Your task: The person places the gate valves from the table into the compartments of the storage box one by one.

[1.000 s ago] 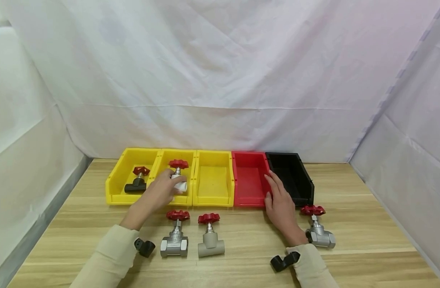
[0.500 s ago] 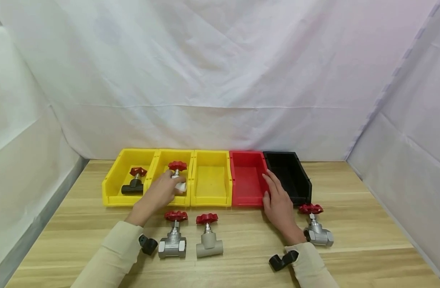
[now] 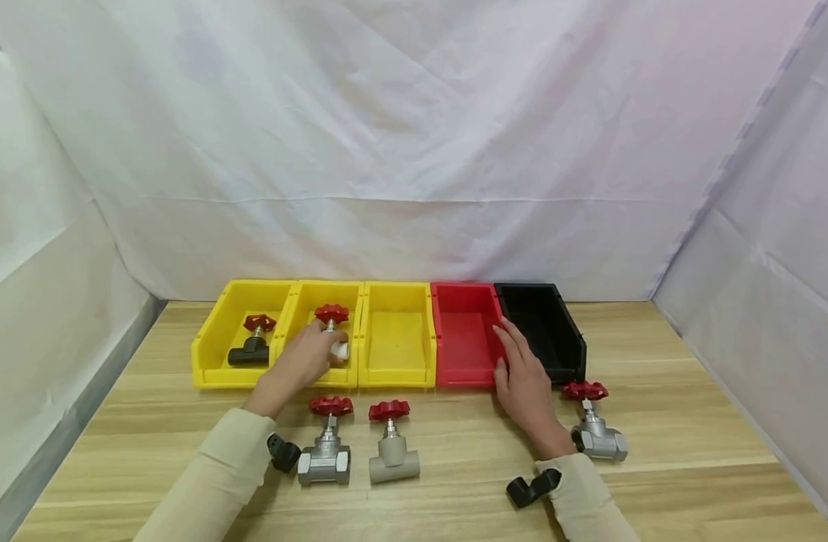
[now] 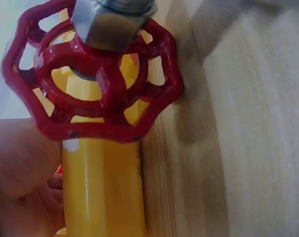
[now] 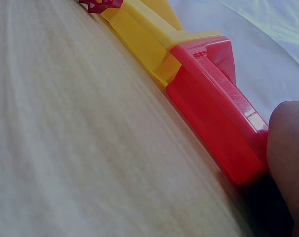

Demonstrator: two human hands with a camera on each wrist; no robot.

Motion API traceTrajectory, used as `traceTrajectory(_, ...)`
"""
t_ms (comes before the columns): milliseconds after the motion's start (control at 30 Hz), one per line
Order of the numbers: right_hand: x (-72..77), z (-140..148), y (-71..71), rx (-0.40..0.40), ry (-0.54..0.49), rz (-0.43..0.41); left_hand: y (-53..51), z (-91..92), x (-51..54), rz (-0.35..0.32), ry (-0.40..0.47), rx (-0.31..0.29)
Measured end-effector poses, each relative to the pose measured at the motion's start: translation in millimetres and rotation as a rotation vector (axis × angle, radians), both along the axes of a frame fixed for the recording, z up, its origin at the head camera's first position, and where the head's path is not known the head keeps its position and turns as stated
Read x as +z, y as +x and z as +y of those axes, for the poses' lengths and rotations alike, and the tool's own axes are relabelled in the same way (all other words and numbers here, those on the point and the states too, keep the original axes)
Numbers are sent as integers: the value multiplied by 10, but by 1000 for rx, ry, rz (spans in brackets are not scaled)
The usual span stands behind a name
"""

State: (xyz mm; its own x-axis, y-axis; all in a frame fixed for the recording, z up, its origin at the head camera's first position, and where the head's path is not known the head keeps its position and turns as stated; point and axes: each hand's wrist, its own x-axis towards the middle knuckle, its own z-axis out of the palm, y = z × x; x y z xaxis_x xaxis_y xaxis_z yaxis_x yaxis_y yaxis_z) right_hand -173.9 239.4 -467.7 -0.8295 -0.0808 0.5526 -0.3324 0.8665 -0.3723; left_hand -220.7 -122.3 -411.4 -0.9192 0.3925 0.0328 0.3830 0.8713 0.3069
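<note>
My left hand (image 3: 305, 357) reaches into the second yellow bin (image 3: 324, 379) and grips a white gate valve (image 3: 340, 351) with a red handwheel (image 3: 331, 313). The valve stands with its wheel up, and my fingers partly cover its body. In the left wrist view, part of the left hand (image 4: 26, 182) shows behind another valve's red handwheel (image 4: 90, 106). My right hand (image 3: 526, 391) rests with extended fingers at the adjoining walls of the red bin (image 3: 464, 378) and the black bin (image 3: 567, 374). It holds nothing that I can see.
A black-bodied valve (image 3: 250, 352) sits in the leftmost yellow bin (image 3: 214, 369). Before the bins stand a metal valve (image 3: 324, 461), a beige valve (image 3: 394, 461) and, at right, another metal valve (image 3: 598, 438). A third yellow bin (image 3: 397, 379) adjoins the red one. White cloth (image 3: 414, 150) hangs behind.
The whole head view has shifted slightly left. The left forearm has edged a little rightward, while the left hand keeps its hold on the white valve. The right hand stays in place.
</note>
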Motion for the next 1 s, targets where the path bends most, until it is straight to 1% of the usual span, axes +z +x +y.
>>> traceTrajectory(100, -6, -2, 0, 2, 4, 6, 1, -1, 3, 3, -7, 0)
traceTrajectory(300, -19, 0, 7, -5, 7, 4, 4, -5, 10, 8, 7, -9)
traceTrajectory(533, -11, 1, 15, -1, 9, 24, -22, -9, -13, 19, -3, -18)
traceTrajectory(633, -1, 0, 13, 0, 9, 24, -23, -1, -10, 14, 2, -7)
traceTrajectory(833, 12, -6, 7, -6, 8, -4, -22, 3, 2, 2, 9, 10)
traceTrajectory(1000, 18, -8, 5, -3, 2, 6, -12, 10, 22, -23, 26, 16)
